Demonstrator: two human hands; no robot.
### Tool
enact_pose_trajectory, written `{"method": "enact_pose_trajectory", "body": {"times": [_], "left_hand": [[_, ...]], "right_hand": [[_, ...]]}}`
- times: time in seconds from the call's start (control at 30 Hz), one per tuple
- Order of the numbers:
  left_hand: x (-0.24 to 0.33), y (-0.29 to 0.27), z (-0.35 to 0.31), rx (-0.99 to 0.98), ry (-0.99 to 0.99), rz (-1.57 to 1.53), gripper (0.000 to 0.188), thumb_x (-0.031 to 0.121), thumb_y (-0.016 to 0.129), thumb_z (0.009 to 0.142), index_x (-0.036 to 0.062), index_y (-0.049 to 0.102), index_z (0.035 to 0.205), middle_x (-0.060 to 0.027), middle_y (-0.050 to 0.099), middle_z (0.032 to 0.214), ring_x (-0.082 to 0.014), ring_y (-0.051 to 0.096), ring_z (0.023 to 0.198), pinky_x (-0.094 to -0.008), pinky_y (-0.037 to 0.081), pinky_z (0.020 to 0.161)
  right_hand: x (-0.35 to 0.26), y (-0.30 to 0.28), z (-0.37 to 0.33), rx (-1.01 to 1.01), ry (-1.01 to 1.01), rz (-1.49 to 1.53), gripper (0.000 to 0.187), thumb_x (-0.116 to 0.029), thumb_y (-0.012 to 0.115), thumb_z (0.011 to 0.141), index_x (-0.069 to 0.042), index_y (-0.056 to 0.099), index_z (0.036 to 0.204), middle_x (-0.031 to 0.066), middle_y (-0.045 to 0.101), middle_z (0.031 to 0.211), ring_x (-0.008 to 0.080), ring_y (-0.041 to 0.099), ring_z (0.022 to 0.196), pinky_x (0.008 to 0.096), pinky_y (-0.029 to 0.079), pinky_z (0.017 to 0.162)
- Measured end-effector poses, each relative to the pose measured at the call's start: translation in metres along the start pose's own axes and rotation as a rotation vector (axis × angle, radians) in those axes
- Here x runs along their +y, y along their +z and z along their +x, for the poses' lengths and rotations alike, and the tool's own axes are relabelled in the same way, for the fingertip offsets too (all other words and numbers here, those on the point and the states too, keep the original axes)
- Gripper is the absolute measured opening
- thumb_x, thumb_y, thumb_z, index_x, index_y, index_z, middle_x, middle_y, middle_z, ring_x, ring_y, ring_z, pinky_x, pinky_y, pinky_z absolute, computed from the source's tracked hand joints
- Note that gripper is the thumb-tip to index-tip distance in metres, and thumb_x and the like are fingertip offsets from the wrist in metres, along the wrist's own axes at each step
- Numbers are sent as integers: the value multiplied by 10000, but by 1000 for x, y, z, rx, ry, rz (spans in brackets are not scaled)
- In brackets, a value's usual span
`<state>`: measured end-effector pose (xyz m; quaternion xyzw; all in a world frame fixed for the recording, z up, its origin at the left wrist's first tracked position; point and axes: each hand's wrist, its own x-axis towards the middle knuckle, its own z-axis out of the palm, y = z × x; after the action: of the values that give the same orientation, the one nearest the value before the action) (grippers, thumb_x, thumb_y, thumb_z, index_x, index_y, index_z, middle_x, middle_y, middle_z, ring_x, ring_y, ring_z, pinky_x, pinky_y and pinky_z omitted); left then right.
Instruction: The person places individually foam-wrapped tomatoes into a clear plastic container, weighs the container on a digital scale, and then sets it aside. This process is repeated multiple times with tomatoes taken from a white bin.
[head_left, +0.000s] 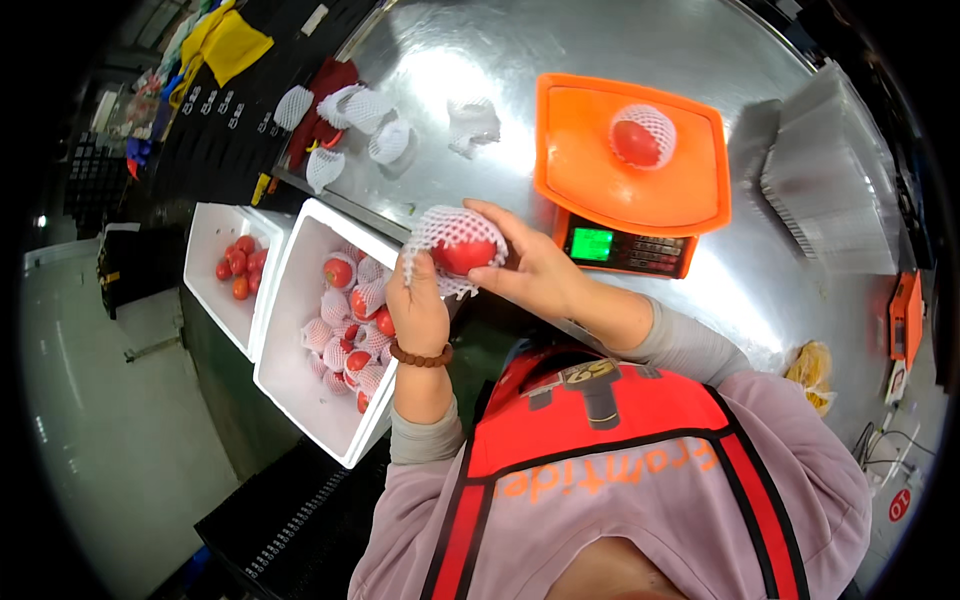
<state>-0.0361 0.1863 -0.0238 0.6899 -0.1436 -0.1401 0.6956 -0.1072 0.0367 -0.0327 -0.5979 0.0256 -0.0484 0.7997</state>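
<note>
Both my hands hold one red tomato [464,254] at the near edge of the steel table. My left hand [415,305] grips the white foam net sleeve [447,228] that covers the tomato's top and left side. From the right, my right hand [530,265] cups the tomato. Just left of my hands stands a white foam box [290,370] with several netted tomatoes [350,320] in it. A second netted tomato [641,137] lies on the orange scale [628,170] beyond my right hand.
Another white foam box [210,265] farther left holds several bare tomatoes [238,266]. Loose foam net sleeves [365,125] lie on the table's far left part. A stack of clear plastic trays [830,190] stands at the right. A yellow bag [815,370] lies near my right elbow.
</note>
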Motion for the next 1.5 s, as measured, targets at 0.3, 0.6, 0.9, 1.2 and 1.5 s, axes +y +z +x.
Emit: {"method": "enact_pose_trajectory", "body": {"times": [0.3,0.6,0.9,1.2,1.5], "left_hand": [[13,54,-7,-170,613,681,579,127,680,740,-21,462,1255,-212,450,1304,-388,452,1182,-441,361,992],[-1,133,55,-472,688,467,616,151,709,619,29,471,1175,-173,529,1091,-376,529,1012,-424,446,873],[-47,141,97,-292,641,798,758,297,746,666,105,388,1307,-190,470,1244,-352,460,1162,-467,330,1008],[-156,-172,28,265,81,793,321,105,663,764,5,596,1062,-160,615,1017,-278,589,959,-368,470,863],[-212,-195,-8,-341,-779,805,895,483,739,643,30,401,1337,-230,489,1297,-351,504,1186,-388,420,973]], "right_hand": [[-18,-51,-38,63,278,472,535,-376,630,871,-107,447,1296,-4,573,1118,80,553,959,225,471,722],[-32,-113,-45,513,14,-315,508,-327,594,908,-46,465,1311,80,595,1113,136,589,877,265,478,774],[-16,-192,-6,460,-317,-1194,622,-146,725,775,-45,453,1325,149,470,1328,296,500,1174,362,398,989],[-44,-156,-13,861,-410,-1601,601,-150,746,779,12,469,1287,188,498,1288,279,504,1171,371,393,985],[55,35,71,43,-320,-914,388,-41,665,766,-20,581,1145,106,633,1088,223,620,974,323,475,839]]}}
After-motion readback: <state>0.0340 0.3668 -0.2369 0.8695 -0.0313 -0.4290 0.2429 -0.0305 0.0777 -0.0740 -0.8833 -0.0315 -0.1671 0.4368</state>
